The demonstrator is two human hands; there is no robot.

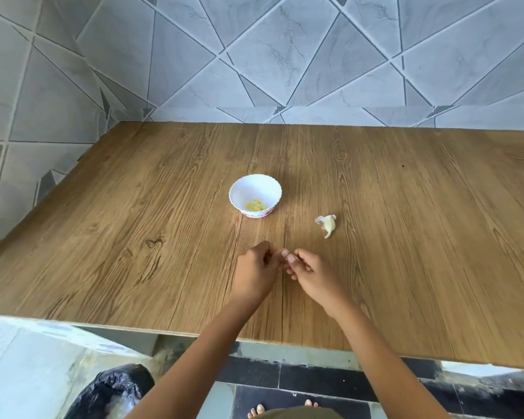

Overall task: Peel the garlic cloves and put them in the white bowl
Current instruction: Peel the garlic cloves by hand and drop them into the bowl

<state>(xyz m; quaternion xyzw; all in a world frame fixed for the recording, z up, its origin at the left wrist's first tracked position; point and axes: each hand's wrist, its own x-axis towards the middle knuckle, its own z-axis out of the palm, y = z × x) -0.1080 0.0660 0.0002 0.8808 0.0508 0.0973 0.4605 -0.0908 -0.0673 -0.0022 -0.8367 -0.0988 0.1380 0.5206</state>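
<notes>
A white bowl (255, 195) with a scalloped rim stands mid-table and holds several peeled yellowish garlic cloves (256, 205). To its right lies a piece of garlic (328, 225) with papery skin still on it. Nearer to me, my left hand (254, 272) and my right hand (310, 272) meet above the table. Both have curled fingers, and their fingertips pinch together at one spot. What they pinch is almost wholly hidden by the fingers; it looks like a small garlic clove.
The wooden table (134, 237) sits in a corner against grey tiled walls (285, 55). A black plastic bag (112, 391) lies on the floor below the table's front edge at the left. My toes (259, 409) show at the bottom.
</notes>
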